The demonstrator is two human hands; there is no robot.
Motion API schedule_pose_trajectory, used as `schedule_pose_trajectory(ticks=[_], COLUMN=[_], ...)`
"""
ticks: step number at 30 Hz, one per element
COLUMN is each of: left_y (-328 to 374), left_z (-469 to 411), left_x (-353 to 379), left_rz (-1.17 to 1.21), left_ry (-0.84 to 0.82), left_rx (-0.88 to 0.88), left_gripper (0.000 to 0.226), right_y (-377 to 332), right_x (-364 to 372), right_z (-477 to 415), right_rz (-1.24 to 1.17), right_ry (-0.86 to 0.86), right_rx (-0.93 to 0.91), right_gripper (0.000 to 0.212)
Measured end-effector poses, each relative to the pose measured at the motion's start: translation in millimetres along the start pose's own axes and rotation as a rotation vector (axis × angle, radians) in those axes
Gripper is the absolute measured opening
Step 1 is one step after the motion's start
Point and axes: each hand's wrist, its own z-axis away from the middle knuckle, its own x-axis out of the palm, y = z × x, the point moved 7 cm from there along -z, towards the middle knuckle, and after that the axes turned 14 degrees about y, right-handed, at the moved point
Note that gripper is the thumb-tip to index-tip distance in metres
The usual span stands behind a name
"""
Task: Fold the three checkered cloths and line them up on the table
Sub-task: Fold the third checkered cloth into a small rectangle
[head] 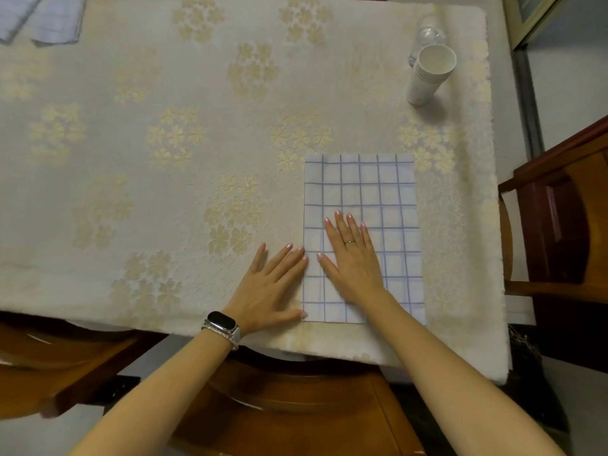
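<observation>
Cloth first: the checkered cloth (363,205) lies folded into a tall rectangle on the near right part of the table (164,126), its near edge just short of the table's front edge. My right hand (350,255) rests flat on its near half, fingers spread and palm down, gripping nothing. My left hand (274,281) lies flat too, open, on the tablecloth just beside the cloth's left edge, with fingertips touching that edge

I judge the fabric thin, light and soft: it lies very flat, with no spring at the crease. It should slide easily on the tablecloth, so I would pin it with 1 palm and take hold at a near corner or along the left edge, pinching every layer together so none slips

At the far left corner, 2 more pale grid-patterned cloths (39,18) sit side by side, cut off by the picture's edge; they look folded, but I cannot tell how neatly. How many layers the near cloth has is hidden from above. A stack of paper cups (427,77) stands at the far right, and behind it something clear, perhaps a bottle, which I cannot make out
</observation>
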Motion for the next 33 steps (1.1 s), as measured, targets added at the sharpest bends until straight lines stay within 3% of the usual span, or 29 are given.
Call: schedule_pose_trajectory(ticks=[5, 11, 16, 21, 26, 33], left_y=[14, 35, 41, 48, 53, 47], left_z=[12, 16, 11, 3, -4, -2], left_x=[-7, -4, -1, 1, 7, -4], left_rz=[0.076, 0.072, 0.048, 0.003, -0.024, 0.037], left_ry=[0.063, 0.153, 0.161, 0.174, 0.148, 0.148], left_rx=[0.142, 0.284, 0.297, 0.283, 0.273, 0.165], left_gripper=[0.076, 0.059, 0.069, 0.065, 0.076, 0.078], right_y=[-2, 2, 2, 2, 3, 14], right_x=[-25, -18, -12, -14, -22, -32], right_z=[35, 93, 105, 104, 105, 113], right_rz=[-0.075, -0.051, -0.044, -0.049, -0.161, -0.172], right_ry=[0.105, 0.018, -0.036, -0.066, -0.098, -0.114], right_rx=[-0.07, -0.007, 0.026, 0.032, 0.037, -0.093], right_gripper=[0.05, 0.049, 0.053, 0.055, 0.063, 0.073])
